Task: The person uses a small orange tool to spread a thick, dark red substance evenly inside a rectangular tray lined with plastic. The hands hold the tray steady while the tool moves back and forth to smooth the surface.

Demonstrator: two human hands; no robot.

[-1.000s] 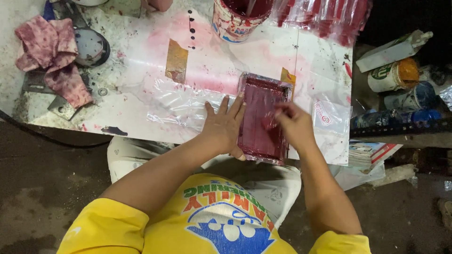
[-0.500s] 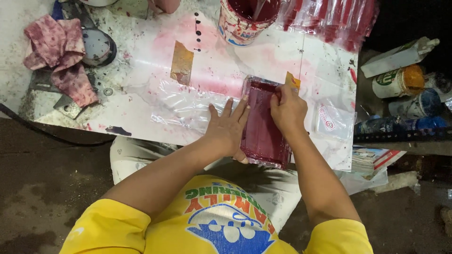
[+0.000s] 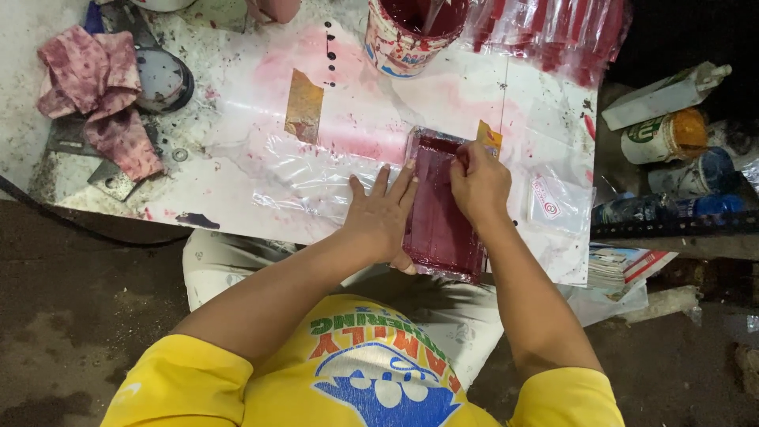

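A small rectangular printing frame (image 3: 437,233), soaked in red ink, lies on a white, pink-stained board (image 3: 237,103) over a clear plastic bag (image 3: 308,178). My left hand (image 3: 382,212) lies flat with its fingers spread along the frame's left edge. Its thumb is at the near corner, pinning the frame down. My right hand (image 3: 477,183) is at the far end of the frame. Its fingers are curled over a small scraper, which the hand mostly hides. I wear a yellow shirt.
A red-ink bucket (image 3: 403,32) stands at the board's far edge beside a pile of red-printed bags (image 3: 553,32). A small printed bag (image 3: 553,202) lies right of the frame. Stained rags (image 3: 95,95) and a round tin (image 3: 162,79) are at left. Cans and bottles (image 3: 664,134) are at right.
My right hand has slid from the middle of the frame to its far end. My left hand has stayed on the frame's left edge.
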